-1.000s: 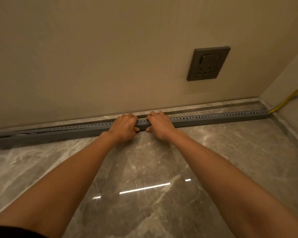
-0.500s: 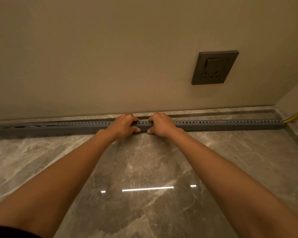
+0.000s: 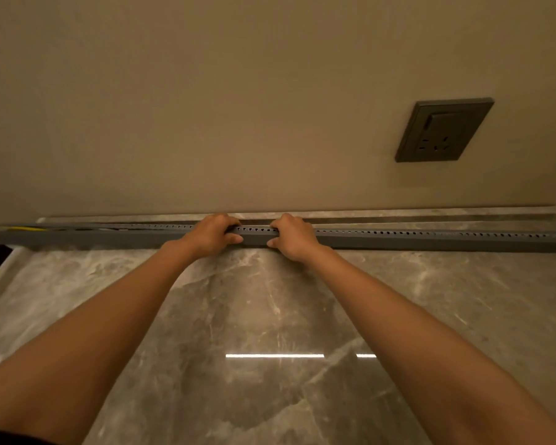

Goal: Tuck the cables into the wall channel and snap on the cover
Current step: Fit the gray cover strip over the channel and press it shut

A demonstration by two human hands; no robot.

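Observation:
A long grey cable channel [image 3: 430, 240] lies on the floor along the foot of the wall, its top edge lined with small holes. My left hand [image 3: 211, 234] and my right hand [image 3: 294, 236] grip it side by side near its middle, fingers over the top, thumbs on the front face. A yellow cable [image 3: 29, 228] shows inside the channel at the far left end, where the top looks open. Right of my hands the cover sits flat on the channel.
A dark wall socket [image 3: 443, 130] sits on the beige wall above the channel's right part. The glossy marble floor [image 3: 270, 316] stretches toward me. A marble skirting strip [image 3: 398, 216] runs behind the channel. A side wall meets the floor at the far left.
The view has swung to the left, so the socket and channel sit further right. The right-hand yellow cable has left the frame. My hands hold the same spot on the channel.

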